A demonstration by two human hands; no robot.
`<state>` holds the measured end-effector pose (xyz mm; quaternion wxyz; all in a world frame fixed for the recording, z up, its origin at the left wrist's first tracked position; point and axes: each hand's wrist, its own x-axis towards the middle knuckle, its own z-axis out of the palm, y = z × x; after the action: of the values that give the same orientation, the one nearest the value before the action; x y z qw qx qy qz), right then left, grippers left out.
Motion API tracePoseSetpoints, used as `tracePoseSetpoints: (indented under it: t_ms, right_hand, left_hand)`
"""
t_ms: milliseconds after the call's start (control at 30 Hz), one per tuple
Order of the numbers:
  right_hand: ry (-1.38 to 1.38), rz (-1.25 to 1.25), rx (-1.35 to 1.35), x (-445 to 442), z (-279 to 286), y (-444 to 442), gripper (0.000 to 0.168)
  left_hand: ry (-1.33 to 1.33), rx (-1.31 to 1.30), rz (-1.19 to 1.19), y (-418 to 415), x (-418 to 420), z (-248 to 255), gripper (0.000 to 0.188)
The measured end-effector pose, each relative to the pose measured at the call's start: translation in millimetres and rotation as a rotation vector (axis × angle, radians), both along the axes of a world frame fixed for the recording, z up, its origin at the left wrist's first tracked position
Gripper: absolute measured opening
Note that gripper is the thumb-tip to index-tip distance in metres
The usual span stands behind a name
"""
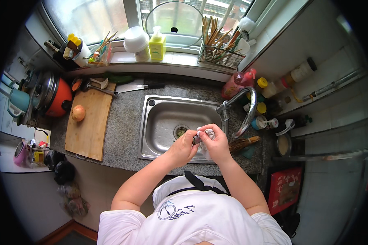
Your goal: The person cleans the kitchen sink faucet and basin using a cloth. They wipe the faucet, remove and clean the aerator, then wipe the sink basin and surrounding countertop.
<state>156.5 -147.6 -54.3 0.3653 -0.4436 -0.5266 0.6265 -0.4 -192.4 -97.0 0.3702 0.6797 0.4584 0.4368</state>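
Over the near right part of the stainless-steel sink [159,122], my left hand [182,148] grips a small dark and metallic object [196,140], mostly hidden by my fingers, so its kind cannot be told. My right hand [216,145] holds a crumpled white cloth or tissue [209,133] against the same object. Both hands nearly touch. Green scraps [181,132] lie in the sink drain beyond my left hand. The curved metal faucet [248,113] stands to the right of my right hand, its spout turned away from the basin.
A wooden cutting board [90,134] with an onion [78,113] lies left. Behind it are a cleaver [130,87] and a green vegetable [119,78]. A red rice cooker [59,98] stands far left. Right of the sink are a twig brush [243,143], jars and a pink bottle [233,85].
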Motion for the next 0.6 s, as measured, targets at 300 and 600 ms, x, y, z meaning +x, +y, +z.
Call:
tracePoseSetpoints:
  t_ms: [300,600]
  right_hand:
    - [0.025,-0.093,0.3,-0.2,-20.2,-16.3,0.014]
    - [-0.317,-0.04,0.752,-5.0,1.7,-16.5,0.009]
  left_hand:
    - [-0.849,-0.259,0.099,0.9,18.6,-22.1,0.033]
    - [-0.289,-0.062,0.266,-0.2,17.7,-13.5,0.042]
